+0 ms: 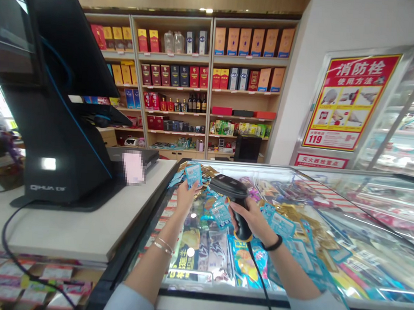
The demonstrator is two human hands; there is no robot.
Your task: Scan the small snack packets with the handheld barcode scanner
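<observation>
In my left hand point(185, 196) I hold a small blue packet point(193, 174), pinched between the fingers and raised over the far left part of the glass top point(191, 288). My right hand point(254, 218) is closed around the handle of a black scanner point(230, 187). Its wide head points to the left, toward the held packet, and the two are near but apart. I judge that the step in hand is to line up the scanner and this packet. For the next move, the printed face should be flat, uncovered by my fingers and turned to the scanner's front, and both hands should be steady. The cable point(262, 284) runs down from the handle toward me, so it needs to have free slack.

Another blue packet point(221, 211) is just below the scanner, beside my right fingers; I cannot tell if they touch it. More blue packets point(283, 224) lie with gold packets point(317, 225) to the right of my right hand, and a second group of gold packets point(209, 170) is behind the held one.

The scanner's front window is turned away from me, and I see no beam. The trigger is covered by my hand, so I cannot tell if it is pressed. The print on the held packet is too small to read, and its lower edge is hidden by my fingers. On the left, a pink thing point(134, 167) by the till point(71, 174) is blurred.
</observation>
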